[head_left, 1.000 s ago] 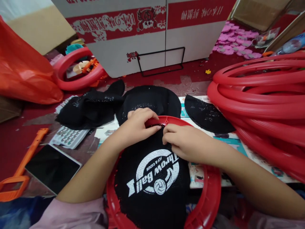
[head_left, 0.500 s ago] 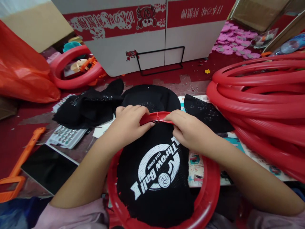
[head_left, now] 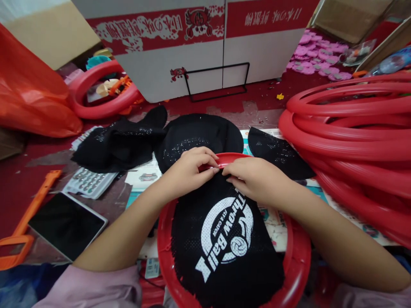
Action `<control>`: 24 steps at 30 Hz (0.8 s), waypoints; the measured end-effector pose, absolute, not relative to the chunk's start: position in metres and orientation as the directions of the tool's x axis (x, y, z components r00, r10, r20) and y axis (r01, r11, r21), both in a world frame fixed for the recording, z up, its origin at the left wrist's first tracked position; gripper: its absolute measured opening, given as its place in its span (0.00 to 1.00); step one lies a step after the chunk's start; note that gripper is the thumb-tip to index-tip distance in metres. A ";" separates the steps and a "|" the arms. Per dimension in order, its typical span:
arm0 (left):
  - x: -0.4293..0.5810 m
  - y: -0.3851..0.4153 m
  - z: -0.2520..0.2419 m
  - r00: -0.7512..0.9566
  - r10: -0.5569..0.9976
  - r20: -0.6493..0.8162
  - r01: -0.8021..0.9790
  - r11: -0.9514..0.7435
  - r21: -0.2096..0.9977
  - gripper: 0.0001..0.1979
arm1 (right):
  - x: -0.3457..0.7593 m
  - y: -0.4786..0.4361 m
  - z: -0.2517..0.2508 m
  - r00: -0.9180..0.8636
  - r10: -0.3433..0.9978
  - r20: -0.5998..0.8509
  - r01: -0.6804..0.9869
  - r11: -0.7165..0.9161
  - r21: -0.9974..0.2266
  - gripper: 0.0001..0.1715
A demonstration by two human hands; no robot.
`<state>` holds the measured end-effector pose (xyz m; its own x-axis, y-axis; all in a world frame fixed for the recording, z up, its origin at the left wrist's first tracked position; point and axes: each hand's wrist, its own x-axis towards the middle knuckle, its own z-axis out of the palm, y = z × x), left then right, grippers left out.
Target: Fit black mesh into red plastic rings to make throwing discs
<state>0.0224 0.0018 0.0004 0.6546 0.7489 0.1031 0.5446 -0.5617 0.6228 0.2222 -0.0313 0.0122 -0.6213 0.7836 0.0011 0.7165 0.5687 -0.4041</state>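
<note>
A red plastic ring [head_left: 300,265] tilts toward me at the bottom middle, its near edge cut off by the frame. Black mesh fabric [head_left: 263,269] with white "Throw Ball" print lies across it, fixed along part of the rim. At the far rim, my left hand [head_left: 195,169] pinches the fabric edge against the ring between thumb and fingers. Just to its right, my right hand [head_left: 253,177] is closed on the same edge, its fingertips nearly meeting the left ones. A strip of rim shows between and above the fingers.
Black fabric pieces [head_left: 118,143] lie beyond the hands. Stacked red rings [head_left: 349,141] fill the right side. On the left are a tablet [head_left: 69,224], an orange plastic handle [head_left: 35,205] and an orange bag [head_left: 32,94]. A white-and-red carton [head_left: 199,60] stands behind.
Ring and fabric have shifted right and slightly down. My left hand has moved right along the rim, bringing both hands' fingertips closer together.
</note>
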 end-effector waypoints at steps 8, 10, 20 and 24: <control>0.023 0.004 0.000 0.622 0.780 0.073 0.592 -0.529 0.608 0.06 | 0.225 -0.028 0.006 -0.609 0.791 0.057 0.753 0.599 -0.272 0.15; 0.024 0.003 -0.001 0.605 0.793 0.068 0.614 -0.520 0.593 0.07 | 0.225 -0.028 0.004 -0.600 0.795 0.093 0.760 0.602 -0.246 0.15; 0.027 0.003 -0.003 0.562 0.825 0.058 0.674 -0.498 0.546 0.09 | 0.227 -0.027 -0.012 -0.629 0.732 0.261 0.730 0.672 -0.125 0.10; 0.028 0.004 -0.003 0.554 0.830 0.064 0.686 -0.499 0.529 0.09 | 0.228 -0.026 -0.015 -0.631 0.714 0.304 0.729 0.680 -0.084 0.12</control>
